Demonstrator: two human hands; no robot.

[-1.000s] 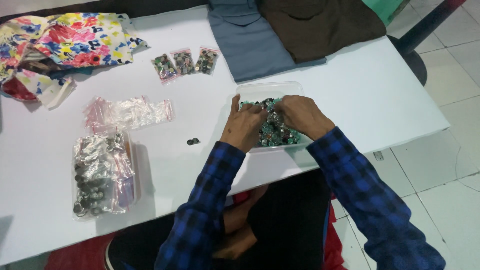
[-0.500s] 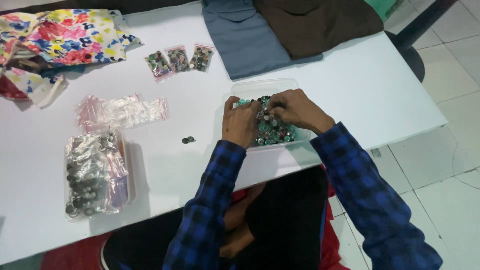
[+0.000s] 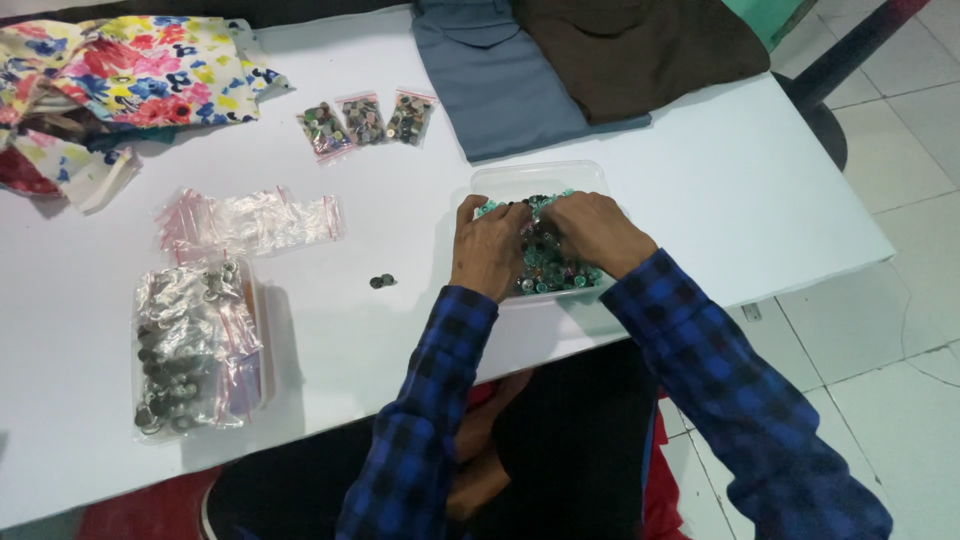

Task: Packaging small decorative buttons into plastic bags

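Note:
A clear plastic tray point(image 3: 540, 178) of small mixed-colour buttons point(image 3: 545, 262) sits near the front edge of the white table point(image 3: 720, 190). My left hand point(image 3: 488, 248) rests on the tray's left side, fingers curled down into the buttons. From the right, my right hand point(image 3: 592, 231) reaches in the same way, its fingertips buried among them. The two hands nearly touch over the middle of the tray. Whether either pinches a button is hidden.
Three small filled bags point(image 3: 366, 122) lie behind the tray to the left. Empty zip bags point(image 3: 250, 220) and a box of filled bags point(image 3: 192, 345) sit at left. Two loose buttons point(image 3: 380, 282) lie between. Floral cloth point(image 3: 130, 70), blue cloth point(image 3: 500, 75) and brown cloth point(image 3: 630, 50) lie at the back.
Both hands stay in the tray, fingers shifting slightly among the buttons. The view has drifted a little; nothing else on the table has moved.

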